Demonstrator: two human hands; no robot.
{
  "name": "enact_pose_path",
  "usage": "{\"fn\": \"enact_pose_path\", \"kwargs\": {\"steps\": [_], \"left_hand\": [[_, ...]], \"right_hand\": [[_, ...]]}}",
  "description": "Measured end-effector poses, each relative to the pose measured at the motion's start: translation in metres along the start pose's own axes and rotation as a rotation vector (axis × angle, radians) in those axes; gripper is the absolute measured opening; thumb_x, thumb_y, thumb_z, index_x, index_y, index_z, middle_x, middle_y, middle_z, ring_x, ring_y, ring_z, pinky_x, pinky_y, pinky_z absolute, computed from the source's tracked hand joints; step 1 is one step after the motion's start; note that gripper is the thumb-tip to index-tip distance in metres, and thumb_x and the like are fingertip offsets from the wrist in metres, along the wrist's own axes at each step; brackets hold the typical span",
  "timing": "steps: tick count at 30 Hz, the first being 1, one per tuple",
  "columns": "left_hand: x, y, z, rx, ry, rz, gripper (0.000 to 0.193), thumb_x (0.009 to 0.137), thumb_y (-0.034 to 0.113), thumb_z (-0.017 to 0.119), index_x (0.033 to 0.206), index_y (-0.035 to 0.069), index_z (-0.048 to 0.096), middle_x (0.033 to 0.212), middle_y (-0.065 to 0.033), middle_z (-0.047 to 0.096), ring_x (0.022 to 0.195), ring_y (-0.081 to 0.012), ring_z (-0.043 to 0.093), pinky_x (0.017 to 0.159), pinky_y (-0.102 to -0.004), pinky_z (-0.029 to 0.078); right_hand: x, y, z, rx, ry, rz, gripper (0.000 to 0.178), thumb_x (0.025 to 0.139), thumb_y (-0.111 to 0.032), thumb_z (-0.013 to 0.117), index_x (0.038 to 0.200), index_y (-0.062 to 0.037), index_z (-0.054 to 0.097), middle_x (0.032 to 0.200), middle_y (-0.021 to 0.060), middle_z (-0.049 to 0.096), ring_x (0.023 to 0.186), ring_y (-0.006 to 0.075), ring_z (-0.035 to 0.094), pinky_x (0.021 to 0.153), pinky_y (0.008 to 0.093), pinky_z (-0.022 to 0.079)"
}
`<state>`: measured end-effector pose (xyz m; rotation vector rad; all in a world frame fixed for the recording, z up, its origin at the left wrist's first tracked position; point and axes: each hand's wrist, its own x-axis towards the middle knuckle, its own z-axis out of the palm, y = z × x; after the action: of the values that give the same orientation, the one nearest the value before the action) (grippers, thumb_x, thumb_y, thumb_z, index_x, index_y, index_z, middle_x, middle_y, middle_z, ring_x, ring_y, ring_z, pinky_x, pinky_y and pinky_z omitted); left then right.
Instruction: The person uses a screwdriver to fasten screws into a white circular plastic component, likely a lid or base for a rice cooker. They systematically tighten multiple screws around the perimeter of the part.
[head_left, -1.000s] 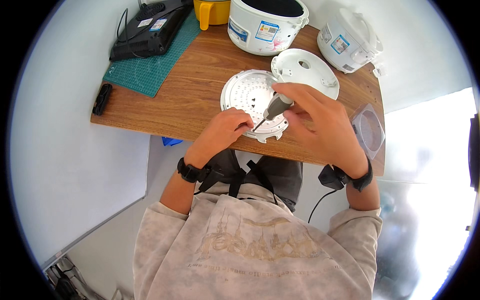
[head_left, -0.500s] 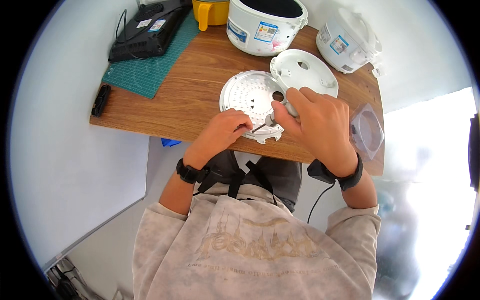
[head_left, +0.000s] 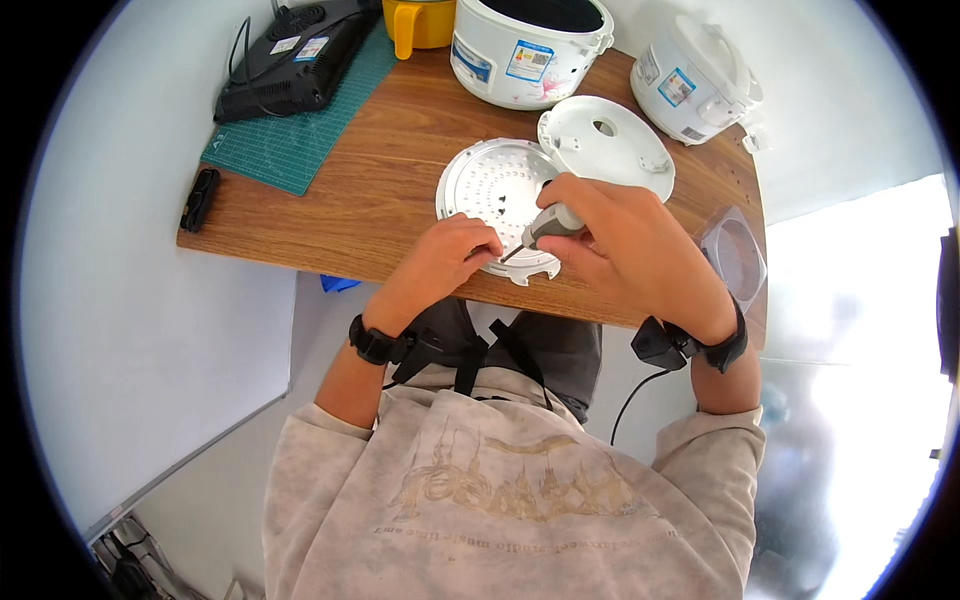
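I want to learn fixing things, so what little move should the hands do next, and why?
Maybe the right hand should give the screwdriver a small, gentle twist. Its tip points down at the near edge of the round white plate, and the left hand seems to steady that edge. Any screw there is too small to see.

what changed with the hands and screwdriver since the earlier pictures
The right hand has rolled on the screwdriver, whose handle, mostly hidden half a second ago, shows again. Nothing was visibly let go. The left hand stays at the white perforated disc; the white lid hasn't moved.
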<state>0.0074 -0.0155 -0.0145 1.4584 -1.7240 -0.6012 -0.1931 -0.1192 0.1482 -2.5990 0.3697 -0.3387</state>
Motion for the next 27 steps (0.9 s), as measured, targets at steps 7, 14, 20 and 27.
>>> {"fn": "enact_pose_path", "kwargs": {"steps": [7, 14, 20, 27], "left_hand": [[0.000, 0.000, -0.001, -0.023, -0.019, -0.025, 0.006, 0.090, 0.008, 0.069, 0.096, 0.006, 0.070, 0.095, -0.0078, 0.070, 0.092, -0.0271, 0.064, 0.083, -0.0373, 0.050], [0.001, 0.001, -0.002, -0.042, -0.018, -0.005, 0.005, 0.090, 0.007, 0.067, 0.094, 0.005, 0.068, 0.090, -0.0103, 0.068, 0.091, -0.0300, 0.062, 0.080, -0.0387, 0.050], [0.006, -0.001, -0.008, -0.042, -0.080, 0.009, 0.006, 0.088, 0.006, 0.070, 0.094, 0.005, 0.067, 0.091, -0.0093, 0.068, 0.092, -0.0281, 0.063, 0.080, -0.0385, 0.050], [0.011, 0.009, -0.034, -0.030, -0.129, -0.033, 0.024, 0.084, 0.008, 0.077, 0.106, 0.006, 0.068, 0.118, -0.0117, 0.067, 0.110, -0.0282, 0.064, 0.097, -0.0389, 0.050]], "right_hand": [[-0.003, 0.004, 0.004, -0.114, 0.070, 0.011, 0.032, 0.091, -0.027, 0.073, 0.095, -0.0002, 0.055, 0.067, 0.0169, 0.064, 0.066, 0.0396, 0.063, 0.060, 0.0470, 0.047], [0.002, 0.007, 0.018, -0.324, 0.155, -0.038, 0.040, 0.090, -0.037, 0.073, 0.085, -0.0025, 0.054, 0.052, 0.0120, 0.055, 0.048, 0.0340, 0.056, 0.051, 0.0435, 0.045], [0.007, 0.015, 0.019, -0.239, 0.182, 0.012, 0.036, 0.090, -0.035, 0.073, 0.088, -0.0030, 0.056, 0.055, 0.0130, 0.057, 0.051, 0.0339, 0.058, 0.051, 0.0424, 0.045], [0.002, 0.003, 0.015, -0.162, 0.092, 0.029, 0.031, 0.093, -0.030, 0.069, 0.107, -0.0060, 0.055, 0.080, 0.0123, 0.066, 0.066, 0.0348, 0.065, 0.057, 0.0421, 0.049]]}}
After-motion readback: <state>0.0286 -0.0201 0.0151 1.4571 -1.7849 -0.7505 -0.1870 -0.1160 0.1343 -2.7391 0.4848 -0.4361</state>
